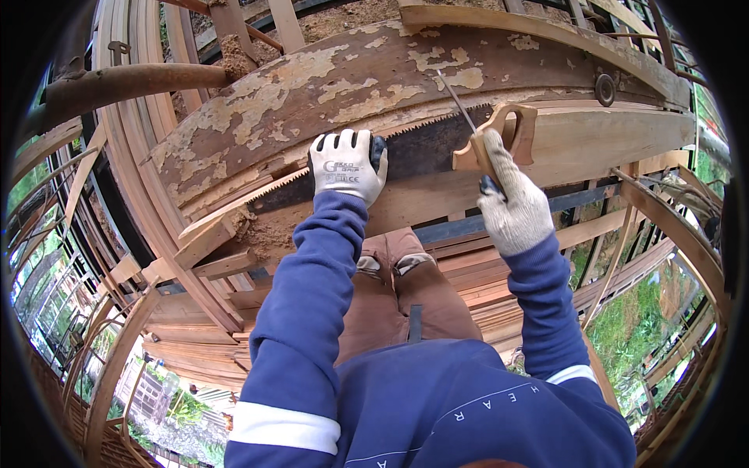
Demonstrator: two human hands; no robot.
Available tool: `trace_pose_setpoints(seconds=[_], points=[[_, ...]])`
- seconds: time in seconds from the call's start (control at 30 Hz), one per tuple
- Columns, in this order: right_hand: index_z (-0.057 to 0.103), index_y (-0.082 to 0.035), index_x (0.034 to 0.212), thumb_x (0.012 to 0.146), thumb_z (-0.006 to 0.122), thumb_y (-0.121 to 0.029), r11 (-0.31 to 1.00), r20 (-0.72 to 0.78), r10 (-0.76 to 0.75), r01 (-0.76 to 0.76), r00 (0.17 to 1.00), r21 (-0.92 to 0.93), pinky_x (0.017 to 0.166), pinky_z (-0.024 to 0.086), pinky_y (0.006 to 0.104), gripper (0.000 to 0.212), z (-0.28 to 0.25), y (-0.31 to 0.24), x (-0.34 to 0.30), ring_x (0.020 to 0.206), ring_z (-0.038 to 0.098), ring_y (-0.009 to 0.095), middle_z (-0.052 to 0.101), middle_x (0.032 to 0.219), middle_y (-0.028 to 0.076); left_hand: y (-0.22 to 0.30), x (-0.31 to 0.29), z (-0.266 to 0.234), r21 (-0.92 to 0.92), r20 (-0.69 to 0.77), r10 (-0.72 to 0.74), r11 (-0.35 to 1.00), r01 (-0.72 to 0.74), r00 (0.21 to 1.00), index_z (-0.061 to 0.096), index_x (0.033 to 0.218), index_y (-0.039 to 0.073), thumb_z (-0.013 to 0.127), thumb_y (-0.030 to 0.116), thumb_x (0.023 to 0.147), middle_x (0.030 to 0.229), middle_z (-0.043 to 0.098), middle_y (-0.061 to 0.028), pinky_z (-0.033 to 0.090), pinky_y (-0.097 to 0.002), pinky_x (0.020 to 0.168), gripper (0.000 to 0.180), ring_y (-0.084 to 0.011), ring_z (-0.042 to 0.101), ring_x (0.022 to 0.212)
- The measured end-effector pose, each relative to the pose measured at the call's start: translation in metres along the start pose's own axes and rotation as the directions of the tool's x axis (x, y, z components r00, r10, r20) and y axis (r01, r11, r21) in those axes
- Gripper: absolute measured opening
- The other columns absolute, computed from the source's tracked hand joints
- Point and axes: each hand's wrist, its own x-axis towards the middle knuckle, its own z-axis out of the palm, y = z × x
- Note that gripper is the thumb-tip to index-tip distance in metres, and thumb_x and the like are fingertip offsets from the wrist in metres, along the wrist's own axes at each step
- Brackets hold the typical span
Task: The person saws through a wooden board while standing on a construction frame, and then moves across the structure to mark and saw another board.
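Note:
A hand saw (427, 153) lies along a long wooden beam, its dark blade running from left to right and its teeth facing away from me. Its wooden handle is at the right end. My left hand (346, 168), in a white glove with dark fingertips, grips over the middle of the blade, fingers curled across the toothed edge. In my gloved right hand (511, 204) is a file (456, 101) with a slim metal shaft, pointing away and to the left. Its wooden grip is mostly covered by my fingers, close beside the saw handle.
Beyond the saw rests a weathered plank (296, 86) with peeling patches. Sawdust (269, 234) is heaped by the blade's left end. Stacked boards (129, 140) run along the left, a rusty pipe (148, 78) juts in there, and curved timber (679, 218) stands at right.

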Motion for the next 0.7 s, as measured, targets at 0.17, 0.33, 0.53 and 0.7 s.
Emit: trace_pose_setpoints(seconds=[0.17, 0.33, 0.53, 0.7], points=[[0.053, -0.012, 0.15, 0.085, 0.063, 0.001, 0.998, 0.118, 0.069, -0.07, 0.991, 0.0, 0.083, 0.057, 0.0399, 0.066, -0.009, 0.01, -0.035, 0.09, 0.071, 0.039, 0.07, 0.105, 0.026, 0.001, 0.0, 0.001, -0.007, -0.025, 0.003, 1.0, -0.003, 1.0, 0.065, 0.109, 0.015, 0.062, 0.037, 0.09, 0.107, 0.066, -0.0097, 0.041, -0.0481, 0.1, 0.03, -0.0306, 0.062, 0.104], [0.053, -0.006, 0.148, 0.087, 0.06, 0.002, 0.981, 0.201, 0.17, -0.146, 0.965, -0.129, 0.092, 0.054, 0.0379, 0.062, -0.004, 0.001, -0.04, 0.107, 0.068, 0.039, 0.067, 0.12, 0.026, 0.002, 0.001, -0.001, -0.007, 0.03, -0.024, 1.0, 0.024, 0.999, 0.066, 0.112, 0.015, 0.063, 0.038, 0.09, 0.107, 0.066, -0.0103, 0.04, -0.0486, 0.102, 0.032, -0.031, 0.062, 0.106], [0.053, -0.015, 0.148, 0.089, 0.059, -0.008, 0.948, 0.195, 0.145, -0.08, 0.97, -0.307, 0.078, 0.055, 0.0449, 0.06, 0.007, -0.002, -0.021, 0.085, 0.068, 0.042, 0.068, 0.094, 0.025, 0.0, -0.001, 0.002, -0.011, -0.034, 0.005, 1.0, -0.005, 0.999, 0.066, 0.111, 0.015, 0.064, 0.037, 0.089, 0.108, 0.066, -0.0104, 0.039, -0.0486, 0.103, 0.032, -0.0311, 0.062, 0.106], [0.049, -0.018, 0.152, 0.091, 0.057, -0.009, 0.921, 0.305, 0.154, -0.026, 0.94, -0.388, 0.075, 0.055, 0.0481, 0.062, 0.014, -0.002, 0.023, 0.079, 0.068, 0.042, 0.069, 0.09, 0.026, 0.001, -0.001, 0.001, 0.003, -0.028, 0.014, 1.0, -0.013, 1.0, 0.065, 0.112, 0.015, 0.064, 0.036, 0.089, 0.106, 0.066, -0.0099, 0.039, -0.0488, 0.103, 0.031, -0.0311, 0.062, 0.105]])
